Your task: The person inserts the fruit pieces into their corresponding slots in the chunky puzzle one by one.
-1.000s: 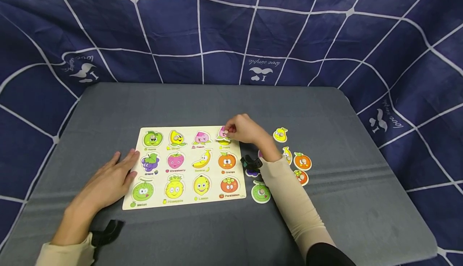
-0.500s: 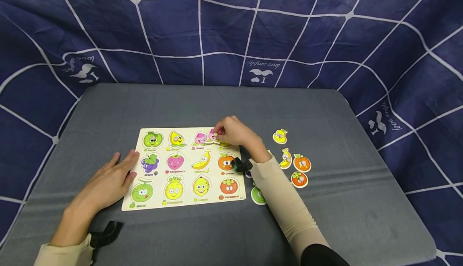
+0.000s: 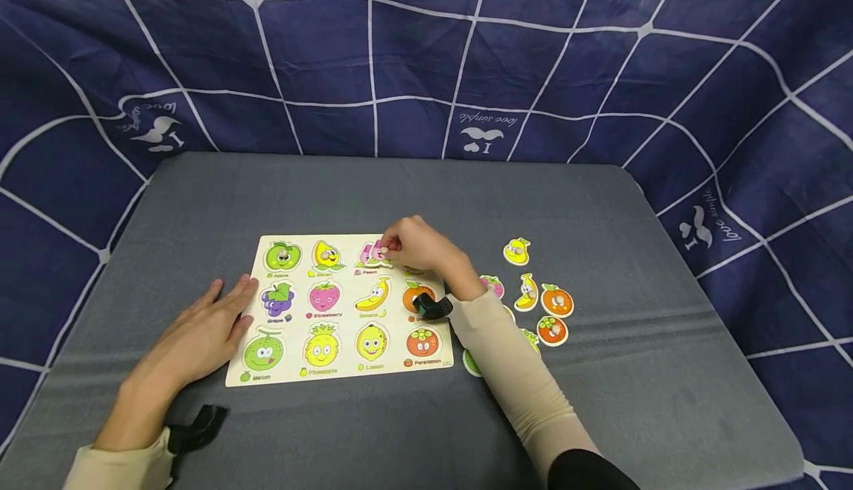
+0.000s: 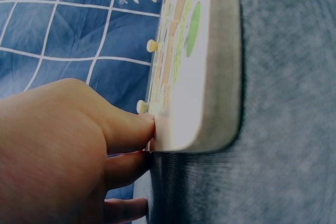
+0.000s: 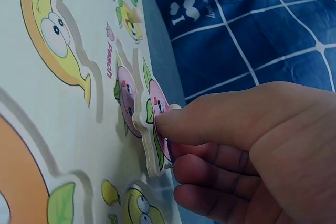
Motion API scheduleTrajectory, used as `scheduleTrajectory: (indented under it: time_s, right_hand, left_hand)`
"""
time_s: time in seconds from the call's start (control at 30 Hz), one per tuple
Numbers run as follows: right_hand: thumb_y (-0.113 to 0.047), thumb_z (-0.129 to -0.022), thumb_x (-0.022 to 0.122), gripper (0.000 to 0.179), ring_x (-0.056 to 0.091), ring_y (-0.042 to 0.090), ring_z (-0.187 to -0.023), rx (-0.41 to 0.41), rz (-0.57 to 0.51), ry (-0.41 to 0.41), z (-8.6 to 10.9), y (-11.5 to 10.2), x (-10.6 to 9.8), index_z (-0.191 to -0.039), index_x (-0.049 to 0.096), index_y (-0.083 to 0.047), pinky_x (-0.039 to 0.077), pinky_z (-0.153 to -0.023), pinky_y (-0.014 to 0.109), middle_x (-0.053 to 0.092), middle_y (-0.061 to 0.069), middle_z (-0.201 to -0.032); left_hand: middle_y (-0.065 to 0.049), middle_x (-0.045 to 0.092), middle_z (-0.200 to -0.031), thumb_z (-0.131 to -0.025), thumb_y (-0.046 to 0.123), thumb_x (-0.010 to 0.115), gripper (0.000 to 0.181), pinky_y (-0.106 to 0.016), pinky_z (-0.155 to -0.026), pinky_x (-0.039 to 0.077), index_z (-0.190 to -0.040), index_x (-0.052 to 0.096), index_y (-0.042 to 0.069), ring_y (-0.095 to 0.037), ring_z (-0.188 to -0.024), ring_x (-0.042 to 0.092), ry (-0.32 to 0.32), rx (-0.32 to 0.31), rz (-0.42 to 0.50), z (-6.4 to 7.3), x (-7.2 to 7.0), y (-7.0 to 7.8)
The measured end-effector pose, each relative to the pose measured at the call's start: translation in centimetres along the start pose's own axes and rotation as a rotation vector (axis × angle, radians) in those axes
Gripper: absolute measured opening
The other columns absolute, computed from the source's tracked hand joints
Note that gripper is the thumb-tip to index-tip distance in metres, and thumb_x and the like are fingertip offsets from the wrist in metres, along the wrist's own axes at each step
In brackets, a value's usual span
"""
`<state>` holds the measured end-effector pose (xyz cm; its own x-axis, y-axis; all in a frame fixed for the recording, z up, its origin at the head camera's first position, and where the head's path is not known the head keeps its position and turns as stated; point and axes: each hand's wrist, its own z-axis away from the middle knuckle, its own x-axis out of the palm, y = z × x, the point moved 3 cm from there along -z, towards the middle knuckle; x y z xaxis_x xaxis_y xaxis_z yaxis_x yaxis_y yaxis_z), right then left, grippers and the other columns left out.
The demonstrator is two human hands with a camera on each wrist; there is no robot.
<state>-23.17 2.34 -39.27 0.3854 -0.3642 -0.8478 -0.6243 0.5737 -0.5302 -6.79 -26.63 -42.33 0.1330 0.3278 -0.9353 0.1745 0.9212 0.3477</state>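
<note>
A cream fruit puzzle board (image 3: 346, 334) lies on the grey table. In the right wrist view, my right hand (image 5: 226, 140) pinches the knob of a pink peach puzzle piece (image 5: 159, 114), held just off the board beside the printed peach recess (image 5: 126, 98). The head view has this right hand (image 3: 420, 244) over the board's top right part. My left hand (image 3: 200, 331) lies flat with fingertips on the board's left edge; in the left wrist view the left thumb (image 4: 131, 129) touches the board's corner. An apple piece (image 3: 283, 257) and a mango-like yellow piece (image 3: 326, 255) sit in the top row.
Right of the board lie loose pieces: a pear (image 3: 516, 252), a banana (image 3: 526, 294), an orange (image 3: 557, 300), a persimmon (image 3: 552, 331) and a strawberry (image 3: 492, 287). The right forearm partly covers others, including a green one (image 3: 471, 363). A blue checked cloth (image 3: 413, 53) hangs behind the table.
My right hand has moved left along the board's top row, carrying the peach piece from the pear recess to the peach recess. The left hand has stayed in place.
</note>
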Motion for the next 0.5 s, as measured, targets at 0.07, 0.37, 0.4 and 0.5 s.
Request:
scheduleTrajectory:
  time_s: [0.07, 0.37, 0.4, 0.5]
  right_hand:
    - [-0.002, -0.088, 0.067, 0.008, 0.048, 0.008, -0.063, 0.002, -0.003, -0.005, -0.14, -0.11, 0.12, -0.088, 0.074, -0.005, 0.037, -0.058, 0.017, 0.057, -0.002, -0.068]
    - [-0.005, -0.090, 0.067, 0.007, 0.047, 0.009, -0.062, 0.037, 0.020, -0.039, -0.82, -0.61, 0.77, -0.087, 0.073, -0.007, 0.035, -0.057, 0.018, 0.053, -0.002, -0.066]
    - [-0.005, -0.090, 0.067, 0.007, 0.046, 0.009, -0.062, 0.041, 0.022, -0.043, -0.88, -0.64, 0.85, -0.087, 0.072, -0.007, 0.034, -0.057, 0.018, 0.052, -0.002, -0.066]
    - [-0.006, -0.091, 0.067, 0.007, 0.046, 0.009, -0.061, 0.047, 0.030, -0.052, -1.02, -0.66, 1.02, -0.086, 0.072, -0.008, 0.034, -0.056, 0.018, 0.052, -0.002, -0.065]
  left_hand:
    - [-0.030, 0.034, -0.150, -0.096, 0.011, 0.057, 0.058, -0.077, -0.098, 0.023, -0.147, 0.036, -0.009, -0.063, -0.134, 0.023, -0.002, 0.000, -0.002, 0.00, 0.00, 0.00]
    - [-0.030, 0.036, -0.150, -0.096, 0.011, 0.057, 0.058, -0.077, -0.097, 0.024, -0.146, 0.038, -0.009, -0.063, -0.133, 0.025, 0.017, 0.013, -0.006, 0.11, -0.04, -0.02]
    - [-0.031, 0.036, -0.149, -0.096, 0.010, 0.057, 0.057, -0.077, -0.097, 0.024, -0.146, 0.038, -0.010, -0.063, -0.133, 0.026, 0.021, 0.015, -0.006, 0.14, -0.03, -0.04]
    - [-0.031, 0.037, -0.149, -0.095, 0.010, 0.059, 0.057, -0.076, -0.098, 0.024, -0.145, 0.039, -0.010, -0.063, -0.132, 0.026, 0.030, 0.022, -0.011, 0.12, 0.02, -0.04]
